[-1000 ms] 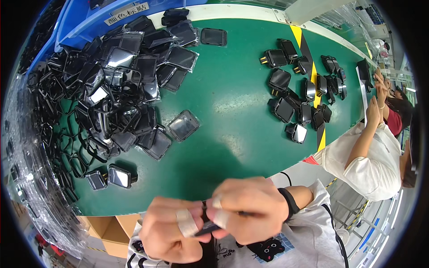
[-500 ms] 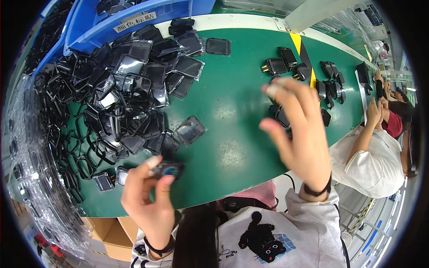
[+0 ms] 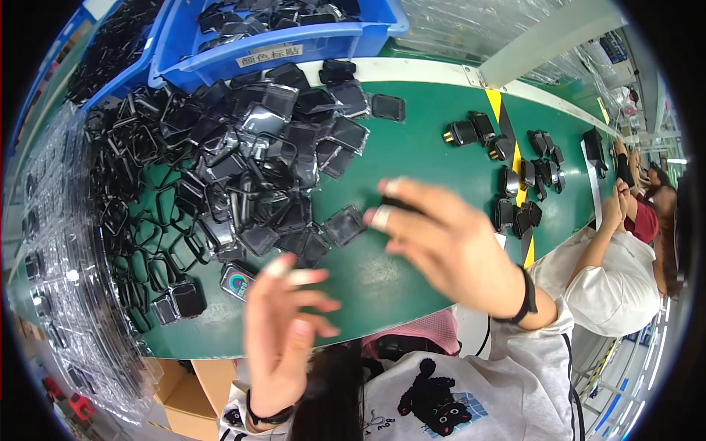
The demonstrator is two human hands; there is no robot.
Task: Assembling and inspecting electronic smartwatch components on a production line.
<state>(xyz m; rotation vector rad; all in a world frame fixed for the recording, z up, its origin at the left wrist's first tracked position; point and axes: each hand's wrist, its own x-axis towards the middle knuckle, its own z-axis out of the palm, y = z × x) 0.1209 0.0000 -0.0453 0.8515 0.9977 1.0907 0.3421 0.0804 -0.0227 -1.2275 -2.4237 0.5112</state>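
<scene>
A green surface [image 3: 412, 147] fills the view, its far-left corner taken by a blue bin [image 3: 220, 51] of dark parts. A big heap of black square watch cases and frames [image 3: 243, 162] spreads over the left half; a smaller cluster of black pieces [image 3: 518, 184] lies near the yellow stripe at the right edge, where a co-worker in a white shirt [image 3: 618, 287] sits. Half a second ago the left hand held a small dark case above the near edge and the right hand reached out empty. Now the right hand [image 3: 448, 246], blurred, hangs over the middle of the surface, fingers curled on what looks like a small dark piece [image 3: 401, 208] at its fingertips. The left hand [image 3: 283, 331] is spread wide and empty near the near edge. The piece seems to have changed hands and is heading toward the right-hand cluster.
</scene>
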